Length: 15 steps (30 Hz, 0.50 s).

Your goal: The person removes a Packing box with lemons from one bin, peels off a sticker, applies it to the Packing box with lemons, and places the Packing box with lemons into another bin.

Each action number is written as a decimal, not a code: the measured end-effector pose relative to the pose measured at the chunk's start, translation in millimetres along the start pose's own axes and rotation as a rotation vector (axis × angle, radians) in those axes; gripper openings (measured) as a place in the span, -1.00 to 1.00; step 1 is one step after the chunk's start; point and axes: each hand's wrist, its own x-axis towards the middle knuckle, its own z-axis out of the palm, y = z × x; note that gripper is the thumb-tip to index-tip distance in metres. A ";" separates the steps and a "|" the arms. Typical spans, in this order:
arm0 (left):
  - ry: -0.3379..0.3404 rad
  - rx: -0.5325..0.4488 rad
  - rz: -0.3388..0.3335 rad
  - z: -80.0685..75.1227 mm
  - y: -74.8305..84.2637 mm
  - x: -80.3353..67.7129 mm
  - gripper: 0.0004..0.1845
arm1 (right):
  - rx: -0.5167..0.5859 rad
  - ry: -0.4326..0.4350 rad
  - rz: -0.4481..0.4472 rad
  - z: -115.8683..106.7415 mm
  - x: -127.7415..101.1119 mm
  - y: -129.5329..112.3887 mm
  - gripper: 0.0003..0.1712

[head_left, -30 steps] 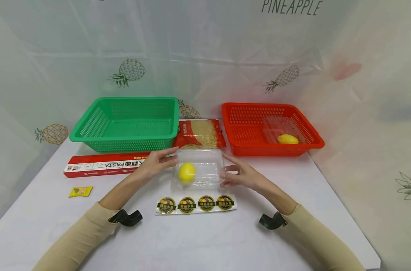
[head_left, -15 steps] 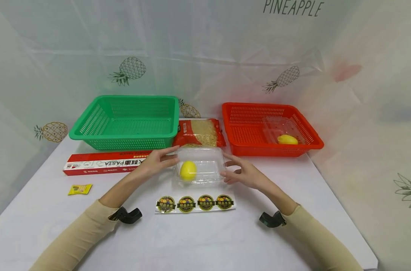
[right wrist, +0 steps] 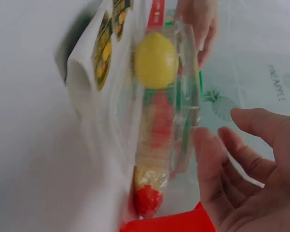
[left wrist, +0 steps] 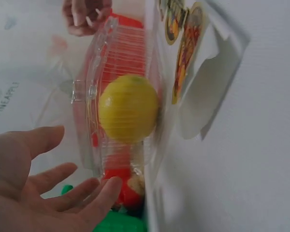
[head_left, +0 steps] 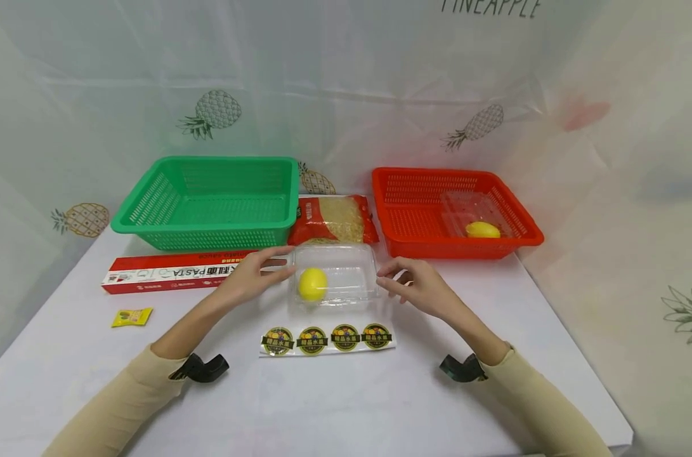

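Hands loose and fingers straight, your left hand (head_left: 248, 277) and right hand (head_left: 418, 287) flank the closed clear plastic clamshell box (head_left: 334, 277) holding a yellow lemon (head_left: 313, 284) mid-table, which seems packed but unlabelled, since the near sticker strip (head_left: 326, 339) looks untouched.

Light: bright, even and soft across my table (head_left: 346, 406).
Shadows: faint, just under my forearms.
Glare: pale sheen on the clear box (head_left: 334, 276).
Blur: my wrist views are soft, my near fingers (right wrist: 217, 174) out of focus.
Edges: head view bows outward.
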 end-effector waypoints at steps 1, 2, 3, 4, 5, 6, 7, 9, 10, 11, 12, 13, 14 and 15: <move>0.009 0.013 0.004 -0.5 0.1 -2.3 -0.34 | 0.001 -0.004 -0.015 0.6 -0.8 -2.8 -0.81; 0.016 0.027 0.013 -0.9 0.5 -4.9 -0.34 | 0.003 -0.014 -0.030 1.5 -1.7 -5.7 -0.86; 0.019 0.039 0.026 -1.2 0.5 -7.6 -0.35 | 0.003 -0.026 -0.046 2.7 -2.7 -8.6 -0.89; 0.018 0.052 0.039 -1.4 0.5 -10.4 -0.35 | 0.002 -0.040 -0.062 4.1 -3.9 -11.5 -0.92; 0.017 0.066 0.051 -1.8 0.1 -13.5 -0.35 | -0.002 -0.058 -0.077 5.9 -4.9 -14.3 -0.93; 0.011 0.072 0.062 -2.1 -0.2 -16.9 -0.34 | -0.011 -0.078 -0.089 8.0 -6.2 -16.9 -0.93; 0.003 0.080 0.069 -2.5 -0.7 -20.4 -0.33 | -0.018 -0.098 -0.096 10.4 -7.4 -19.4 -0.94; -0.015 0.086 0.070 -3.1 -1.7 -28.1 -0.30 | -0.040 -0.138 -0.113 15.6 -9.8 -23.6 -0.93; -0.024 0.091 0.066 -3.3 -2.1 -32.0 -0.29 | -0.053 -0.157 -0.123 18.7 -10.8 -25.1 -0.93; -0.032 0.092 0.062 -3.4 -2.5 -35.7 -0.28 | -0.066 -0.176 -0.129 21.8 -11.8 -26.6 -0.92; -0.041 0.096 0.056 -3.2 -3.0 -39.0 -0.27 | -0.082 -0.192 -0.134 25.1 -12.8 -27.9 -0.93; -0.050 0.101 0.047 -3.1 -2.8 -42.2 -0.26 | -0.096 -0.205 -0.145 28.7 -13.2 -29.3 -0.93; -0.060 0.108 0.045 -3.0 -3.4 -45.1 -0.27 | -0.108 -0.218 -0.160 32.4 -13.3 -29.9 -0.93; -0.076 0.116 0.047 -2.8 -3.6 -48.0 -0.29 | -0.128 -0.227 -0.172 36.3 -13.1 -30.9 -0.93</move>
